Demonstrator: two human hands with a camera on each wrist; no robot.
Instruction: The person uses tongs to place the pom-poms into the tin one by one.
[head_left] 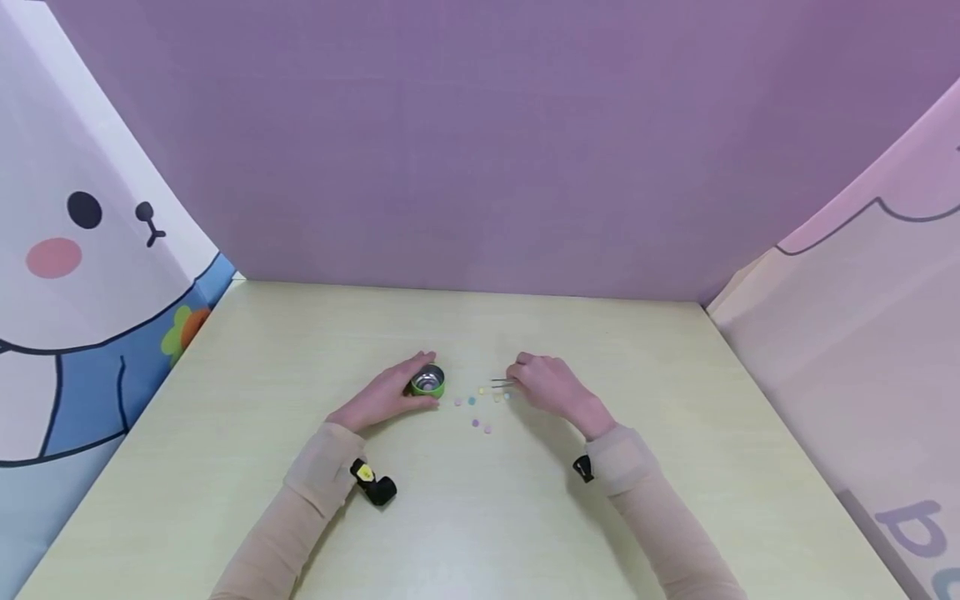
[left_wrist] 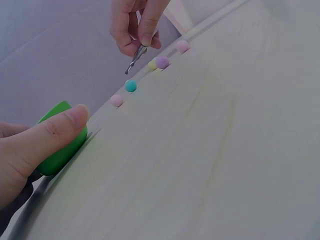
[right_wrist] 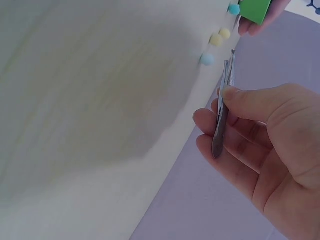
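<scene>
My left hand [head_left: 384,395] grips a small green bowl [head_left: 428,381] with a shiny metal inside, thumb on the near side and fingers at the far side. In the left wrist view the thumb presses along the green wall [left_wrist: 62,156]. To the right, my right hand [head_left: 549,386] pinches metal tweezers [right_wrist: 220,117] between thumb and fingers. Their tips stand apart, pointing left toward the bowl, and no ball shows between them. Several small pastel balls lie on the table between the hands, among them a blue ball [head_left: 472,401], a purple ball [head_left: 476,423] and a pink ball [head_left: 487,430].
The pale wooden table [head_left: 465,517] runs back to a purple panel [head_left: 480,167]. Printed panels stand at the left [head_left: 97,300] and right [head_left: 847,333]. A black wrist camera [head_left: 375,485] sits on the left sleeve, another black device [head_left: 582,468] on the right.
</scene>
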